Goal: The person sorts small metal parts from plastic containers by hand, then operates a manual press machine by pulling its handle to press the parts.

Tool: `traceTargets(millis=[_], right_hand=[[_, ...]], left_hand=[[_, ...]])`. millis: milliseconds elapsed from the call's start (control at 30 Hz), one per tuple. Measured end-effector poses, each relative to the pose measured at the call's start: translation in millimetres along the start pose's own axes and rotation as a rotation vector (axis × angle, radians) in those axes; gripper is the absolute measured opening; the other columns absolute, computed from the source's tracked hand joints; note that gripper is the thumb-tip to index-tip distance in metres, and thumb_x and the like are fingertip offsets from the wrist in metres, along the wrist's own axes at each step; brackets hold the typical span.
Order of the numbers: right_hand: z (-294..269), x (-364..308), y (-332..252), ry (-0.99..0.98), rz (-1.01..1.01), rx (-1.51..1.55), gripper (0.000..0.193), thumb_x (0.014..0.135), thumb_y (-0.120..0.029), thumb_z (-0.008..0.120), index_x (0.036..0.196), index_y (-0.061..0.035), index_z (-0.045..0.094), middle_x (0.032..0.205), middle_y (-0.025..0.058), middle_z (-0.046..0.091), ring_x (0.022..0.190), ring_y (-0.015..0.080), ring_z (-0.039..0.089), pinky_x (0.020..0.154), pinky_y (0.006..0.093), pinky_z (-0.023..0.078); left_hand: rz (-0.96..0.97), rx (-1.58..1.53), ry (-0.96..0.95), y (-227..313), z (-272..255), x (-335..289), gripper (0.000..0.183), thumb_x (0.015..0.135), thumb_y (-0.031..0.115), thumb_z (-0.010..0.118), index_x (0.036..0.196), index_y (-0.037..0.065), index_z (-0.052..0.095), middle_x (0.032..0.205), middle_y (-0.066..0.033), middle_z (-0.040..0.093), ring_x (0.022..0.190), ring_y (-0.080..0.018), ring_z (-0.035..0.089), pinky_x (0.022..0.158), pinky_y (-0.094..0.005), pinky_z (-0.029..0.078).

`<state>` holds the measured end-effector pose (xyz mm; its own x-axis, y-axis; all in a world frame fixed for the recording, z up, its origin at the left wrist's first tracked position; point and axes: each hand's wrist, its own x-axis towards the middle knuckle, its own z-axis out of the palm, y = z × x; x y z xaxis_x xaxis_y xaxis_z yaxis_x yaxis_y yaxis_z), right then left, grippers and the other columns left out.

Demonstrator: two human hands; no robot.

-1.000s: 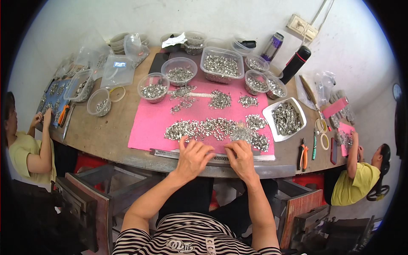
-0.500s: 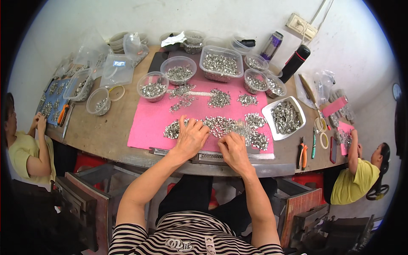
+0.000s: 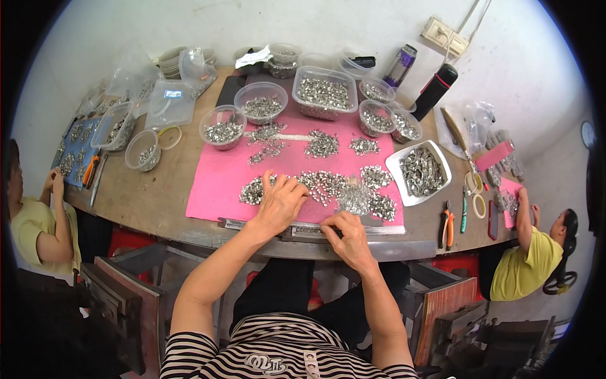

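My left hand (image 3: 278,202) is over a long heap of small silvery metal pieces (image 3: 320,186) on the pink mat (image 3: 211,183). Its fingers are bent, and the thumb and forefinger draw together at the heap; whatever is between them is hidden. Closer to me, my right hand (image 3: 347,237) pinches at a slotted metal rail (image 3: 306,231) along the mat's near edge. Its fingertips touch the rail, and what they hold is too small to make out. Right of the heap lies a patch of thin, shiny pin-like pieces (image 3: 355,197).
A white square dish (image 3: 392,165) of metal parts stands right of the mat. Several clear tubs (image 3: 289,95) line the back. Orange-handled pliers (image 3: 450,230) lie to the right. One person (image 3: 41,234) works at far left, another (image 3: 530,262) at far right.
My right hand has drawn back from the heap to the metal rail, uncovering the pin-like pieces. The left hand stays over the heap. The whole view has shifted slightly.
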<state>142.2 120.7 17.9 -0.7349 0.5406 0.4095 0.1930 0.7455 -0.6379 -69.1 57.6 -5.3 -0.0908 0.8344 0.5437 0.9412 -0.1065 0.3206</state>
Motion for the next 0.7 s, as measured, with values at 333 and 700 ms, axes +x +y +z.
traceTargets(millis=[333, 700], right_hand=[[21, 28, 27, 0.193, -0.053, -0.391, 0.008, 0.082, -0.009, 0.077, 0.088, -0.0076, 0.072, 0.081, 0.0056, 0.06, 0.083, 0.0252, 0.059, 0.079, 0.0398, 0.04], [-6, 7, 5, 0.008, 0.012, -0.104, 0.01, 0.081, -0.004, 0.075, 0.088, -0.0052, 0.067, 0.085, 0.0063, 0.063, 0.083, 0.0251, 0.06, 0.079, 0.038, 0.041]], left_hand=[[-0.045, -0.038, 0.003, 1, 0, 0, 0.008, 0.086, 0.015, 0.074, 0.094, 0.012, 0.071, 0.092, -0.0023, 0.062, 0.094, -0.0226, 0.058, 0.107, -0.0599, 0.028], [-0.068, -0.09, -0.019, -1, -2, 1, 0.009, 0.085, 0.013, 0.075, 0.092, 0.011, 0.07, 0.09, -0.0028, 0.062, 0.094, -0.023, 0.059, 0.108, -0.0586, 0.027]])
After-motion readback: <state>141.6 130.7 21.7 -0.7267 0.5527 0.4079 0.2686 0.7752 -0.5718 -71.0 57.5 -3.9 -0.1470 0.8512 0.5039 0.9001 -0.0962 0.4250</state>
